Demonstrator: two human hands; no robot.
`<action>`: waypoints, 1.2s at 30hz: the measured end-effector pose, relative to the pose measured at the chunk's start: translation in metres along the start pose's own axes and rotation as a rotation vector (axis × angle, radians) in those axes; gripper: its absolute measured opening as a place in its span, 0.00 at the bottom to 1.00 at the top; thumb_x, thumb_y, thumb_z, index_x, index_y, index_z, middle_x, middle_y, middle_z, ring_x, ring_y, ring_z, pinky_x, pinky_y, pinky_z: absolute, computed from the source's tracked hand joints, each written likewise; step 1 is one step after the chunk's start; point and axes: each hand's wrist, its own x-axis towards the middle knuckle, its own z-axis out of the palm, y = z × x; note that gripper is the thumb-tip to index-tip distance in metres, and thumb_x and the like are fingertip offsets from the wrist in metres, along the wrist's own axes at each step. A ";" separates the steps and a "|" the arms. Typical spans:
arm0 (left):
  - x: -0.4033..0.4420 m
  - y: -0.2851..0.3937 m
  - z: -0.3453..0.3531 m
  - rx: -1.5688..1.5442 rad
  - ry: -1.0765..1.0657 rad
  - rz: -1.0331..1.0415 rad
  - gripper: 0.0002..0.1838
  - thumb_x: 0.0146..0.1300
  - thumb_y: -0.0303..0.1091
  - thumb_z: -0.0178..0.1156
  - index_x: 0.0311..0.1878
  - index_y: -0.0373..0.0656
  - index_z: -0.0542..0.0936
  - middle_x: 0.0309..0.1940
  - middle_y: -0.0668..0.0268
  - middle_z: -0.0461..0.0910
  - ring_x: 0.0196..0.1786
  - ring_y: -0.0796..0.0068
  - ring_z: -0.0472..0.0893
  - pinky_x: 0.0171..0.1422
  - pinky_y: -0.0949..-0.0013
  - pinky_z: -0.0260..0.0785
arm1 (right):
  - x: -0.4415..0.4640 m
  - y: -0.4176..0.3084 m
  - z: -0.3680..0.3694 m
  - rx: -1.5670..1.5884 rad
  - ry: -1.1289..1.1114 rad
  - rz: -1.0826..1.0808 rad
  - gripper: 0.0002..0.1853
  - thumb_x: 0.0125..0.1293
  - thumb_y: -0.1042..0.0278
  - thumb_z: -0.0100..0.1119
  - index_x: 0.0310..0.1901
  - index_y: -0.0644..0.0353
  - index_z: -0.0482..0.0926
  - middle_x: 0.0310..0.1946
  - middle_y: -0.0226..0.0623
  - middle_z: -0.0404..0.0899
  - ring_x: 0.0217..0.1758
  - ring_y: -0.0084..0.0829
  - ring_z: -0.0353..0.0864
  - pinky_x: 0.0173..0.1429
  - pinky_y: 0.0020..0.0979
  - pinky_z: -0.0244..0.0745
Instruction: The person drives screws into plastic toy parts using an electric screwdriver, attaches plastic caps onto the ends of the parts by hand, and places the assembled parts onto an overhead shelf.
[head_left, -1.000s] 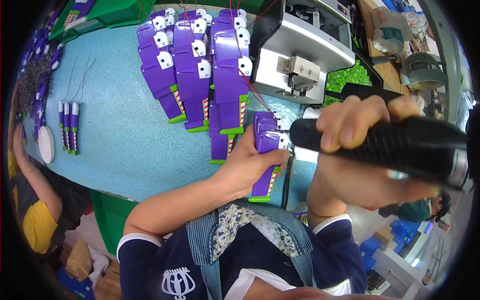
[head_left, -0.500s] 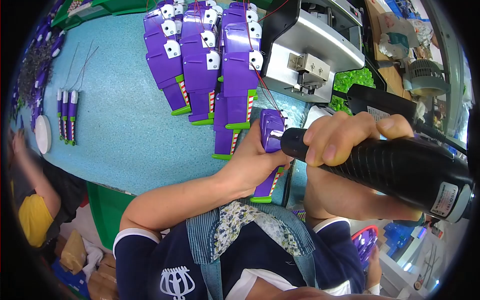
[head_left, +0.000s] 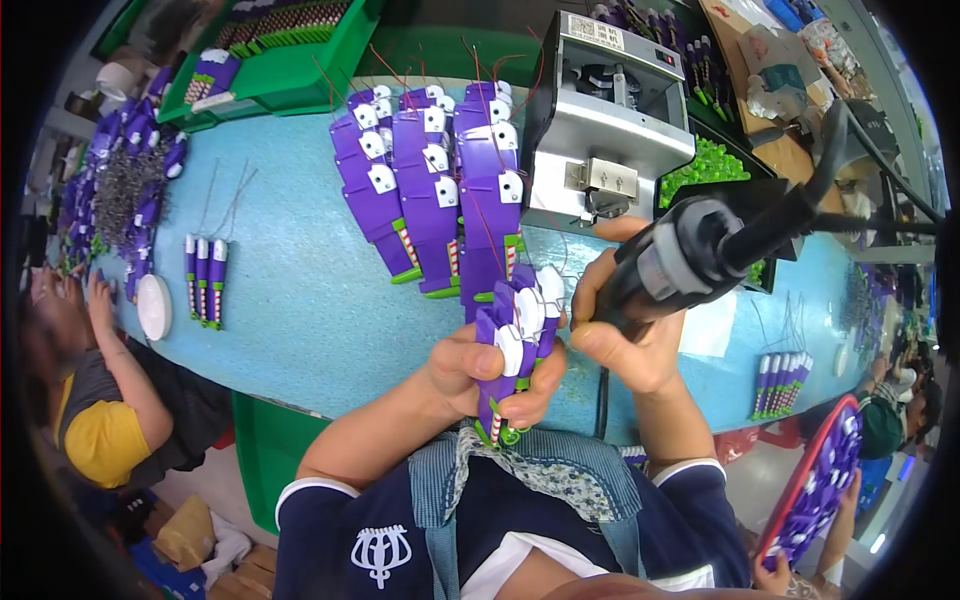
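My left hand is closed around a small bunch of purple toy wing parts with white round ends, green tips and thin red wires, held low in front of my apron. Wrapped in my right hand is a black electric screwdriver, its cord end tilted up to the right. The driver's tip is hidden behind the fingers, close beside the parts but apparently off them. Just beyond my left hand, overlapping rows of purple wing parts lie on the blue tabletop.
A grey metal machine stands behind my right hand, with green pieces in a bin beside it. Green trays sit at the back left. Wired parts lie left and right. Another person works at left; someone's hands hold a red-rimmed tray.
The screwdriver has come off the part and swung upright to the right. My left hand has turned the parts so their white round ends show. The view has shifted, revealing more table.
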 end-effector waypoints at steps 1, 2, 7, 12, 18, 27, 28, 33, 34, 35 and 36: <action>0.000 -0.001 -0.001 -0.028 -0.022 -0.006 0.31 0.58 0.38 0.63 0.63 0.40 0.65 0.40 0.55 0.74 0.27 0.69 0.76 0.32 0.63 0.70 | 0.000 0.003 0.000 0.013 0.003 -0.008 0.44 0.46 0.56 0.76 0.59 0.68 0.60 0.24 0.33 0.74 0.26 0.23 0.73 0.32 0.21 0.67; 0.000 -0.002 0.000 -0.059 -0.045 -0.013 0.31 0.58 0.38 0.63 0.63 0.40 0.65 0.40 0.55 0.74 0.26 0.69 0.76 0.32 0.63 0.70 | 0.000 0.005 0.000 -0.005 -0.027 -0.047 0.43 0.47 0.59 0.76 0.59 0.68 0.60 0.24 0.33 0.74 0.26 0.23 0.73 0.32 0.21 0.67; 0.002 -0.005 -0.001 -0.003 -0.064 -0.064 0.27 0.57 0.38 0.64 0.55 0.36 0.67 0.36 0.56 0.73 0.25 0.70 0.75 0.29 0.64 0.69 | -0.003 0.012 0.003 -0.013 0.068 -0.032 0.37 0.52 0.64 0.74 0.57 0.69 0.62 0.23 0.30 0.73 0.28 0.22 0.74 0.33 0.22 0.68; 0.000 0.002 0.001 0.046 -0.030 -0.050 0.28 0.56 0.39 0.65 0.55 0.34 0.67 0.34 0.56 0.74 0.25 0.70 0.76 0.29 0.66 0.70 | -0.001 0.007 0.013 0.092 0.160 0.067 0.41 0.49 0.59 0.76 0.58 0.69 0.61 0.23 0.30 0.73 0.24 0.21 0.73 0.29 0.22 0.68; -0.004 0.072 0.037 0.976 0.464 0.400 0.31 0.60 0.57 0.55 0.53 0.38 0.72 0.33 0.54 0.77 0.35 0.65 0.80 0.41 0.67 0.74 | 0.005 0.002 -0.012 0.102 0.217 -0.091 0.50 0.49 0.41 0.72 0.62 0.70 0.57 0.21 0.31 0.71 0.21 0.22 0.72 0.25 0.21 0.67; 0.037 0.134 0.044 2.039 1.189 0.486 0.29 0.55 0.46 0.69 0.47 0.29 0.74 0.30 0.55 0.83 0.39 0.61 0.84 0.45 0.64 0.74 | 0.013 0.002 -0.003 0.150 0.225 -0.105 0.44 0.56 0.47 0.69 0.63 0.69 0.56 0.22 0.32 0.70 0.20 0.23 0.71 0.25 0.23 0.68; 0.039 0.130 0.047 2.127 1.278 0.488 0.30 0.53 0.45 0.70 0.47 0.28 0.73 0.28 0.53 0.82 0.38 0.57 0.83 0.44 0.62 0.74 | 0.014 0.003 0.000 0.151 0.235 -0.090 0.44 0.56 0.48 0.68 0.63 0.69 0.56 0.22 0.33 0.70 0.20 0.23 0.71 0.25 0.23 0.68; 0.005 0.124 0.037 2.187 1.103 0.883 0.29 0.51 0.39 0.73 0.50 0.30 0.74 0.41 0.51 0.81 0.30 0.65 0.83 0.35 0.68 0.75 | 0.018 0.009 0.000 0.162 0.207 -0.121 0.42 0.58 0.49 0.67 0.63 0.70 0.56 0.22 0.33 0.70 0.20 0.23 0.71 0.24 0.22 0.67; -0.007 0.122 0.047 2.020 1.098 0.848 0.27 0.51 0.38 0.72 0.50 0.31 0.75 0.42 0.52 0.81 0.30 0.66 0.83 0.36 0.68 0.75 | 0.018 0.007 0.003 0.158 0.259 -0.104 0.45 0.55 0.47 0.69 0.62 0.70 0.57 0.21 0.33 0.70 0.19 0.23 0.70 0.24 0.22 0.66; -0.026 0.129 0.052 2.191 1.159 0.826 0.26 0.51 0.37 0.72 0.50 0.33 0.76 0.43 0.53 0.81 0.33 0.66 0.83 0.38 0.68 0.75 | 0.019 0.008 0.003 0.173 0.251 -0.113 0.44 0.57 0.48 0.68 0.63 0.70 0.57 0.21 0.33 0.70 0.19 0.22 0.69 0.23 0.22 0.66; -0.050 0.138 0.056 2.364 1.215 0.795 0.25 0.51 0.37 0.72 0.49 0.34 0.77 0.43 0.55 0.81 0.35 0.66 0.83 0.41 0.67 0.76 | 0.019 0.009 0.002 0.181 0.247 -0.111 0.44 0.57 0.48 0.68 0.63 0.70 0.57 0.21 0.33 0.70 0.19 0.22 0.69 0.23 0.22 0.66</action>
